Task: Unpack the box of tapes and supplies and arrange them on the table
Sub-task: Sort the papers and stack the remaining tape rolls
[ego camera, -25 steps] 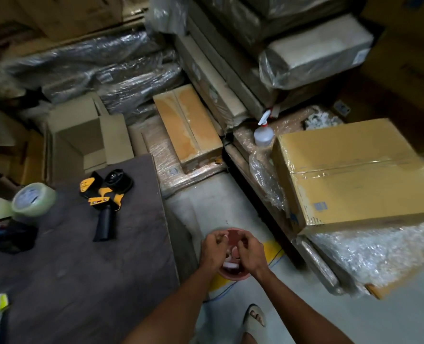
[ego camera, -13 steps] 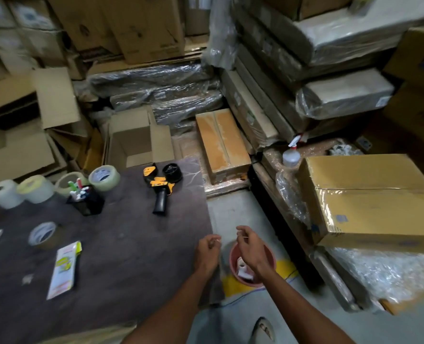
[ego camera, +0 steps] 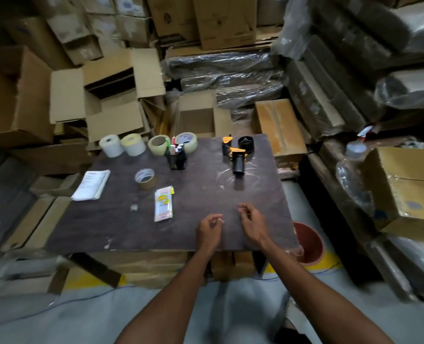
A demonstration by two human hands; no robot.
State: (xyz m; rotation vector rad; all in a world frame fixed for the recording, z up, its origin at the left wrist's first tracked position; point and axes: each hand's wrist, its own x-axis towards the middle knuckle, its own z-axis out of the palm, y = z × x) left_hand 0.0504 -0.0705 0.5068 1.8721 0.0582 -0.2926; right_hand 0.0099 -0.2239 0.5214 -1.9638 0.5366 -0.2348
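Head view looks steeply down over table (ego camera: pixel 206 194).

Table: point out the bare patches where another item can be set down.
On the table, the near left corner is bare, below the paper stack and left of the flat packet. Another bare patch lies between the tape dispenser and the right hand. The far edge is crowded with tape rolls and the pen holder.

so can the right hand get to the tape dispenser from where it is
Probably yes. The right hand hovers over the near part of the table, and the tape dispenser stands farther back on the same side with only bare tabletop between them.
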